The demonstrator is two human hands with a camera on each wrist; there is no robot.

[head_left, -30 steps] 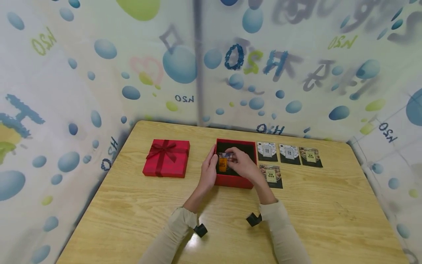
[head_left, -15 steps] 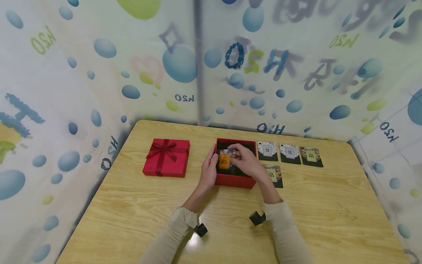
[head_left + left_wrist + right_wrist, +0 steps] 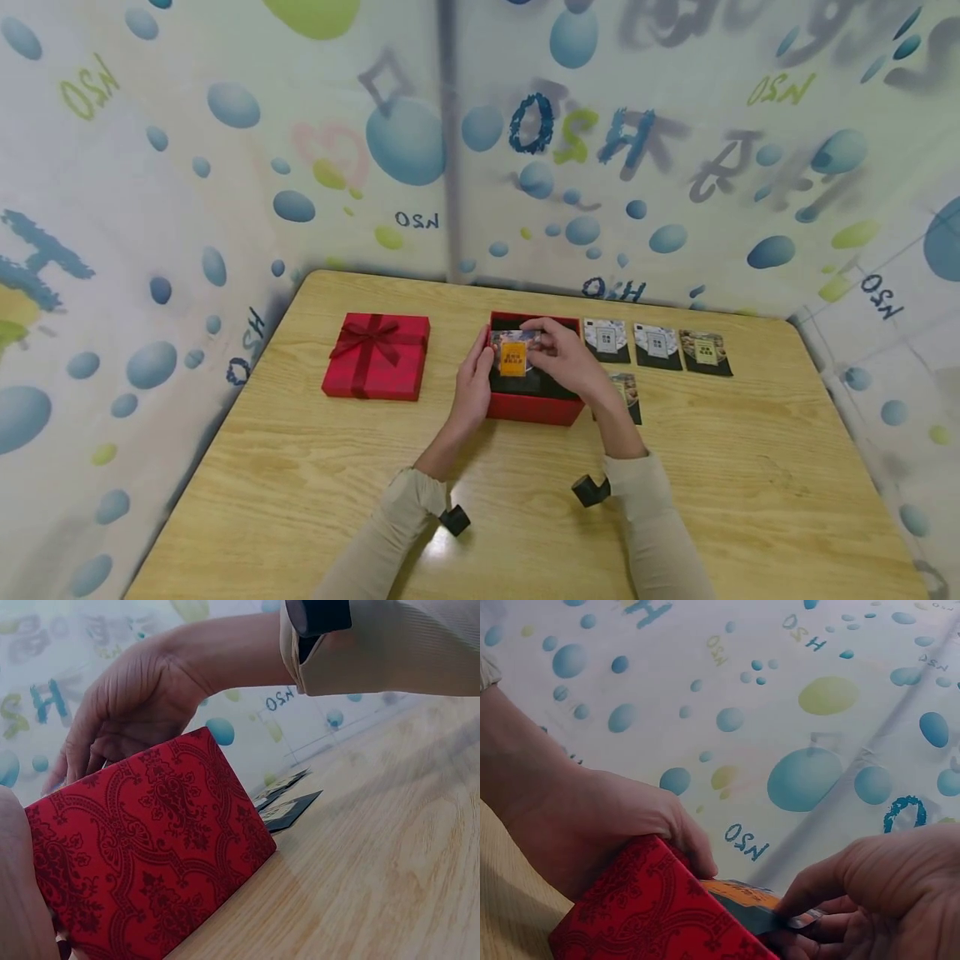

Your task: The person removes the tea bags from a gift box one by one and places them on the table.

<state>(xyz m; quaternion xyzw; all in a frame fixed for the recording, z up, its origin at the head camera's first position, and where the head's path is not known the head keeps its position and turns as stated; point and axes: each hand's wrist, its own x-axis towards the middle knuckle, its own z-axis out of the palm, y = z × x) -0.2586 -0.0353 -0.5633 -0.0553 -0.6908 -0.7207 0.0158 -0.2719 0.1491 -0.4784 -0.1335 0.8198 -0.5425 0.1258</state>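
A red patterned gift box (image 3: 534, 408) with a dark inside stands uncovered on the table. My left hand (image 3: 472, 383) grips its left wall, thumb at the rim and fingers along the outside. Over the box opening, my right hand (image 3: 566, 358) pinches the right edge of a square packet (image 3: 513, 354) with an orange label. In the right wrist view this packet (image 3: 742, 904) tilts up past the rim, its lower part hidden by the box wall. The left wrist view shows mostly the box's outer side (image 3: 150, 840); the packet is out of sight there.
A red lid (image 3: 375, 357) with a dark red ribbon bow lies left of the box. On the right lie two packets with pale labels (image 3: 606, 340) and two with yellowish labels (image 3: 705, 352), one partly behind the right forearm. A printed curtain hangs behind the table.
The orange-labelled packet has risen out of the box, its face now showing more fully. My right hand has moved up slightly with it. The left hand stays on the box.
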